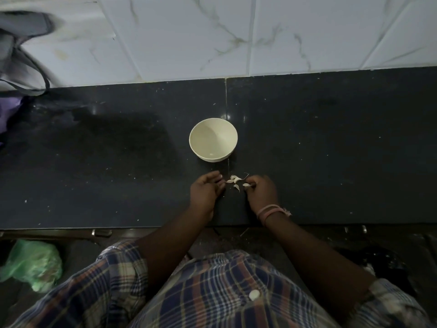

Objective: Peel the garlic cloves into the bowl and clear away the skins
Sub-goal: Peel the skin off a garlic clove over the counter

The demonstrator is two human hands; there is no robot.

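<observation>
Hands working at small pale garlic cloves [234,180] on the black stone table [331,150]
Right hand [262,189] is pinching one clove; left hand [205,189] is resting loosely curled, empty; round cream bowl [213,139] is sitting at 12 o'clock

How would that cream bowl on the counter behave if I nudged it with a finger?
The bowl looks empty and thin-walled, so it is probably light and would slide rather than resist. The dark counter looks polished, which likely makes sliding easy. Its base seems narrower than its rim, so a push near the rim might tip it.
</observation>
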